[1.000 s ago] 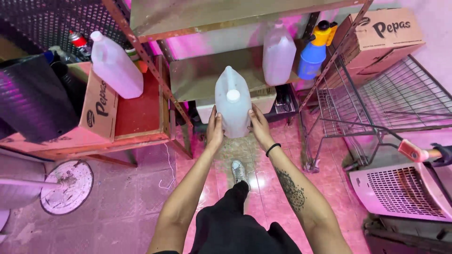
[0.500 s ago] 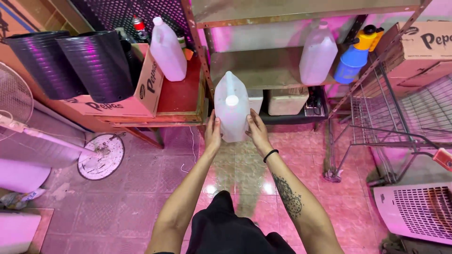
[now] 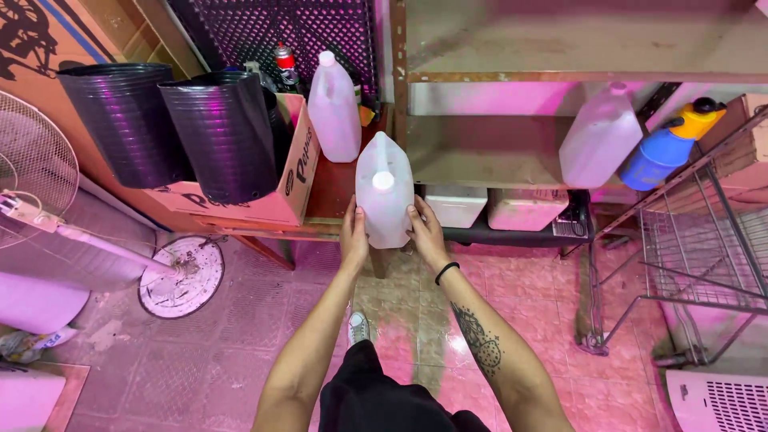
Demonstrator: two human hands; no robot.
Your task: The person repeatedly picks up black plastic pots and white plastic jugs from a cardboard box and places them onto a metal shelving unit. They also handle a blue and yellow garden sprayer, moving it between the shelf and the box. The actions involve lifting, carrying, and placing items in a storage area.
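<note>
Both hands clamp a translucent jug at the frame's centre.

The left hand (image 3: 353, 238) and right hand (image 3: 426, 236) press opposite sides of the capped jug (image 3: 384, 192), contents unclear. Upper left, a cardboard box (image 3: 272, 188) holds black pots (image 3: 224, 132); a second jug (image 3: 334, 108) stands beside it, a third jug (image 3: 600, 136) on the shelf (image 3: 496, 164) right.

Both arms reach straight forward and away from the body, bare to above the elbows and nearly parallel, drawing closer together toward the wrists. The left hand (image 3: 354, 238) stands upright, palm turned inward to the right, fingers together and pressed flat. The right hand (image 3: 426, 235) mirrors it, palm facing left. The right wrist wears a dark band and the right forearm bears a tattoo.
</note>
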